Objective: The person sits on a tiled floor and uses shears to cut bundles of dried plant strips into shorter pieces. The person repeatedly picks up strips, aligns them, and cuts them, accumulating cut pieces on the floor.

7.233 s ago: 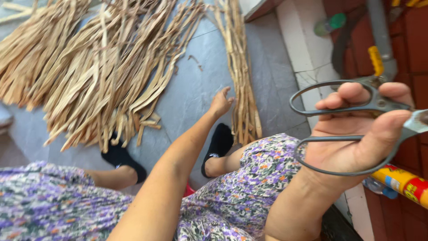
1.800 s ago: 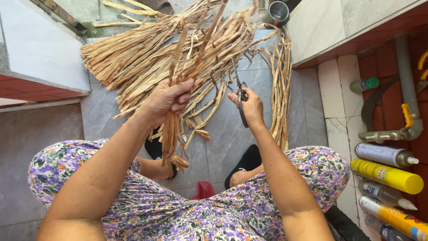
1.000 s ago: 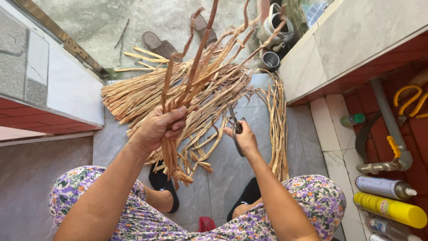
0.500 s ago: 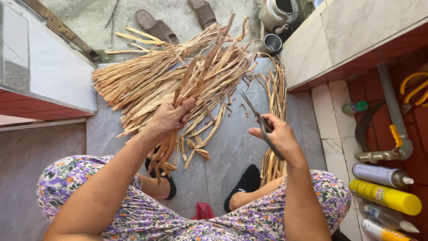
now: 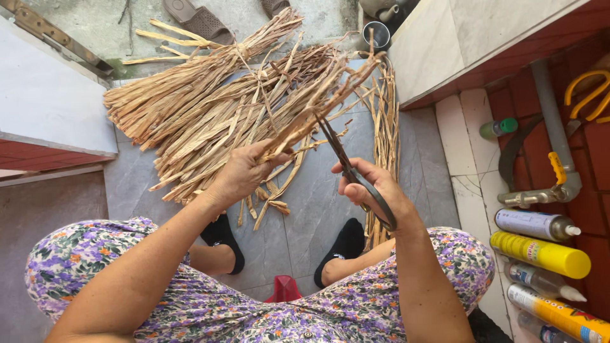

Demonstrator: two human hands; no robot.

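While she sits low w/ knees apart, the left hand (image 5: 244,171) is closed round a small bunch of dried strips (image 5: 318,105), fingers wrapped over the butt ends so the loose tips fan up and away from her, out past the fingertips. Held that way the bunch hangs in the air above the floor, prob. so the blades can get at it w/o catching the rest. The right hand (image 5: 372,194) grips the scissors (image 5: 356,181), fingers thru the dark loops, thumb on top; blades point up and away from the knuckles toward the held strips, tips just beside or touching them, can't tell which, and I can't tell if the blades are parted. Beyond both sets of fingers lies the big pile of strips (image 5: 210,108), spread flat on the grey tile floor (image 5: 311,216), some tied in bundles, ends toward her, within easy reach of the left fingers. A thinner row of strips (image 5: 384,127) runs along the step, just past the right hand's far side, kept apart from the main pile. Further off, right of the scissor hand, spray cans (image 5: 540,238) lie on a red ledge. Brown sandal (image 5: 200,19) sits beyond the pile, well apart from both hands.
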